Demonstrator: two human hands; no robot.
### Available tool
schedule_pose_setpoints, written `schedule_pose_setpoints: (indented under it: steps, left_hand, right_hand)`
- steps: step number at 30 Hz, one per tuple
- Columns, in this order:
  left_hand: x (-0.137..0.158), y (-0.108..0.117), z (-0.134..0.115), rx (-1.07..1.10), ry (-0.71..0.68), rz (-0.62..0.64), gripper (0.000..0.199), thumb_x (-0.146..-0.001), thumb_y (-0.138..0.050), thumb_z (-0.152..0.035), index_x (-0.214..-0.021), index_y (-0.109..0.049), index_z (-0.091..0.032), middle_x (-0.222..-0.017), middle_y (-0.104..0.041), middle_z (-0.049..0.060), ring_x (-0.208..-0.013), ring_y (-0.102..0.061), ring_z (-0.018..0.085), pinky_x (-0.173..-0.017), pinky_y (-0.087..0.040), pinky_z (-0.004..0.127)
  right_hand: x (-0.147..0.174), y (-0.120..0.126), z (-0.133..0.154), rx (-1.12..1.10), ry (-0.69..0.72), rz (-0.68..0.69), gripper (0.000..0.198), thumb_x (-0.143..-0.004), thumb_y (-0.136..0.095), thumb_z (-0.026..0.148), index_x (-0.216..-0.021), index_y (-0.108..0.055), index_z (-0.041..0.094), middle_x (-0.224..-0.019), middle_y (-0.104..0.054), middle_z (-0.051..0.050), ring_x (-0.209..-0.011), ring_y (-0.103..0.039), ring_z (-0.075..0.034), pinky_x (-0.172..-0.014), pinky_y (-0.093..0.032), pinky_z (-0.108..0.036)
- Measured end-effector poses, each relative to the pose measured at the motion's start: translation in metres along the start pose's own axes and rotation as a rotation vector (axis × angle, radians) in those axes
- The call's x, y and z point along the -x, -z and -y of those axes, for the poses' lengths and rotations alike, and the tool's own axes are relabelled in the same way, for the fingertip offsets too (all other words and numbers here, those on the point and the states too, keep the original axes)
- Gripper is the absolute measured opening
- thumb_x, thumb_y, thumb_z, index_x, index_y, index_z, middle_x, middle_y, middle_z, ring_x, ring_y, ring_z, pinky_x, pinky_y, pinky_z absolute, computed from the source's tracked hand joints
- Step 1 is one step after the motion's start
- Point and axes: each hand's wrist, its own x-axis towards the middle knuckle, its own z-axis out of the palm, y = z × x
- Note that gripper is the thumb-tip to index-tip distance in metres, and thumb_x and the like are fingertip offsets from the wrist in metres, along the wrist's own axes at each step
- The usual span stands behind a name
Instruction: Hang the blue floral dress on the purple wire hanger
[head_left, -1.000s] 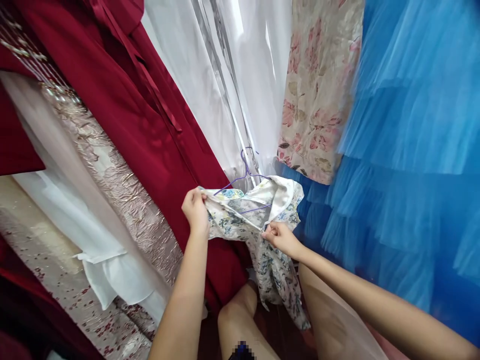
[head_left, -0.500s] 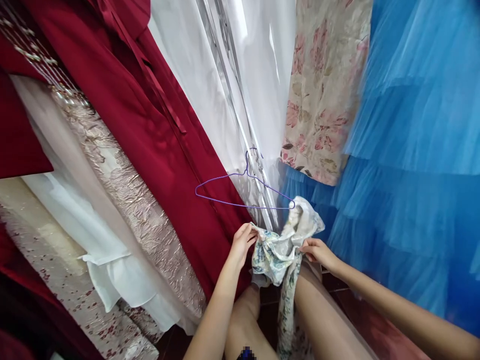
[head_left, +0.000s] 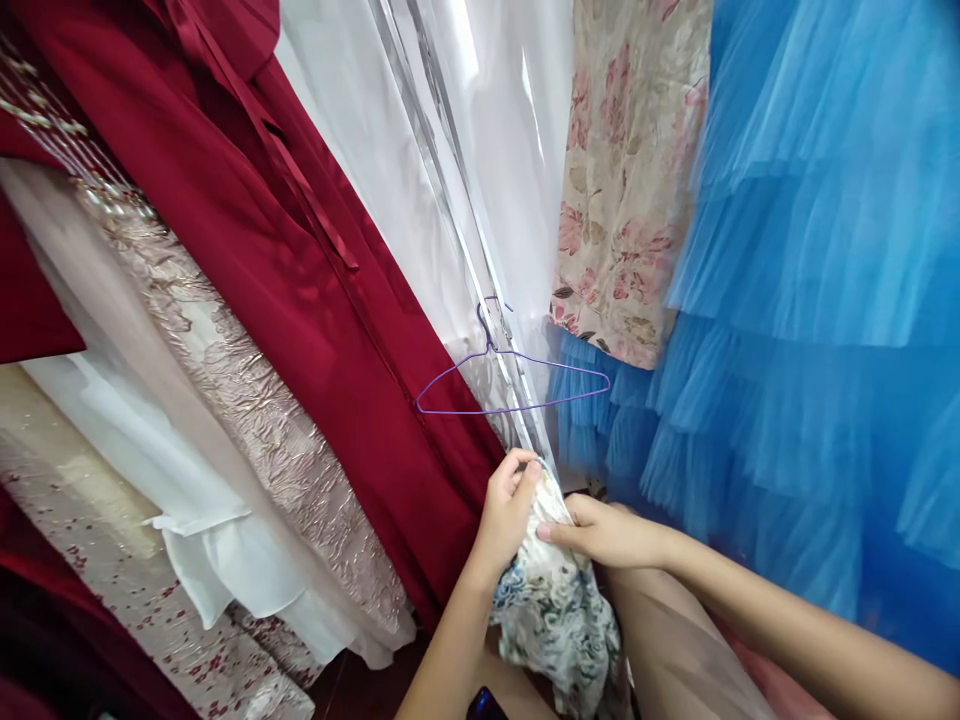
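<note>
Low in the middle of the head view, a white floral garment (head_left: 566, 625) with blue and green print hangs bunched from my two hands. My left hand (head_left: 510, 510) pinches its upper edge between thumb and fingers. Just beside it, my right hand (head_left: 596, 530) grips the cloth slightly lower, thumb on top. The garment's lower part falls over my legs, and its full shape is lost in the folds. Above my hands a purple wire hanger (head_left: 517, 408) hangs with no garment on it, apart from both hands.
Metal poles (head_left: 442, 160) run down behind the hanger, before white cloth (head_left: 337, 150). Dark red dresses (head_left: 300, 330) and a pale brocade dress (head_left: 255, 400) hang left. A pink-flowered dress (head_left: 622, 200) and blue tulle tiers (head_left: 787, 250) hang right. A dark object (head_left: 486, 704) lies at the bottom edge.
My hands have come closer together, the right moving leftward, and the garment is gathered and hangs lower. The hanger has swung and tilted, and its right end is clear of the cloth.
</note>
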Motion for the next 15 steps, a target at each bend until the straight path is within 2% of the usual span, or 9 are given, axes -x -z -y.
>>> schedule_pose_setpoints:
  steps: [2, 4, 6, 8, 11, 15]
  left_hand:
    - [0.008, 0.006, 0.014, 0.212, 0.148, 0.027, 0.025, -0.089, -0.062, -0.042, -0.096, -0.059, -0.018, -0.073, -0.053, -0.003, -0.063, -0.048, 0.009, -0.058, -0.037, 0.018]
    - [0.023, 0.011, 0.031, 0.357, 0.297, 0.104, 0.031, -0.086, -0.067, -0.043, -0.103, -0.061, -0.018, -0.085, -0.061, 0.002, -0.074, -0.057, 0.012, -0.069, -0.044, 0.021]
    - [0.041, 0.014, 0.048, 0.385, 0.435, 0.192, 0.043, -0.078, -0.075, -0.042, -0.11, -0.063, -0.016, -0.098, -0.066, 0.007, -0.088, -0.062, 0.019, -0.083, -0.046, 0.027]
    - [0.056, 0.018, 0.062, 0.339, 0.516, 0.259, 0.055, -0.07, -0.082, -0.04, -0.114, -0.064, -0.014, -0.107, -0.067, 0.011, -0.099, -0.062, 0.025, -0.091, -0.046, 0.033]
    - [0.063, 0.026, 0.07, 0.184, 0.485, 0.284, 0.054, -0.068, -0.083, -0.042, -0.111, -0.067, -0.013, -0.109, -0.067, 0.011, -0.103, -0.059, 0.027, -0.091, -0.045, 0.035]
    - [0.052, 0.035, 0.056, -0.075, 0.325, 0.305, 0.034, -0.085, -0.064, -0.044, -0.095, -0.07, -0.012, -0.094, -0.067, 0.006, -0.092, -0.056, 0.023, -0.085, -0.043, 0.031]
  right_hand:
    - [0.007, 0.003, 0.002, 0.123, 0.015, -0.054, 0.041, -0.09, -0.051, 0.051, -0.071, -0.058, 0.015, -0.064, -0.056, 0.0, -0.06, -0.046, -0.013, -0.056, -0.037, -0.026]
    - [0.014, 0.009, 0.002, 0.085, 0.124, -0.073, 0.038, -0.094, -0.046, 0.044, -0.072, -0.057, 0.015, -0.07, -0.058, -0.001, -0.066, -0.048, -0.014, -0.061, -0.04, -0.026]
    - [0.021, 0.016, 0.002, -0.036, 0.202, -0.096, 0.036, -0.096, -0.043, 0.041, -0.074, -0.056, 0.016, -0.072, -0.057, -0.001, -0.067, -0.049, -0.014, -0.063, -0.041, -0.026]
    - [0.024, 0.028, 0.002, -0.092, 0.205, -0.183, 0.035, -0.095, -0.044, 0.042, -0.075, -0.054, 0.017, -0.069, -0.053, 0.001, -0.062, -0.045, -0.013, -0.057, -0.038, -0.024]
    - [0.022, 0.058, -0.006, -0.046, 0.209, -0.374, 0.031, -0.093, -0.05, 0.043, -0.075, -0.054, 0.017, -0.067, -0.049, 0.003, -0.061, -0.043, -0.012, -0.054, -0.034, -0.023]
    - [0.001, 0.118, -0.034, -0.009, 0.237, -0.684, 0.03, -0.087, -0.056, 0.046, -0.081, -0.062, 0.017, -0.076, -0.06, 0.0, -0.07, -0.051, -0.016, -0.062, -0.04, -0.025]
